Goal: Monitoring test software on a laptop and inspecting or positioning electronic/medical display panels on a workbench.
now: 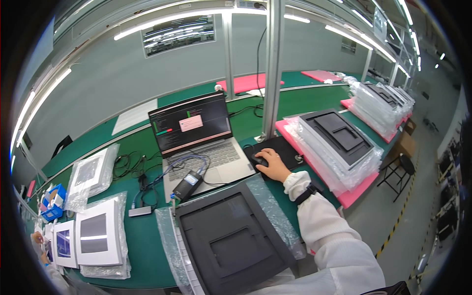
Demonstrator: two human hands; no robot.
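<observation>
Right hand [273,165] sits palm-down over the black mouse [258,159], fingers loosely closed around it, presumably to steer the laptop [227,171]. Mouse is on a dark mat [286,148] just right of the keyboard, likely put there for easy reach. Left hand is out of frame, so can't tell its grip (the hand [38,238] at far left looks like a co-worker's).

Dark recessed panel [241,223] lies directly in front of the wearer, below the laptop, recess side up; clear plastic wrap [275,211] spreads under it, probably against scratches. Black box [188,186] with cables rests on the laptop's near left corner, perhaps to keep the leads short.

Right side: similar wrapped panels [339,132] stacked on a pink sheet [361,191], likely padding. Left side: white-framed pieces [98,233] lie on wrap too.
</observation>
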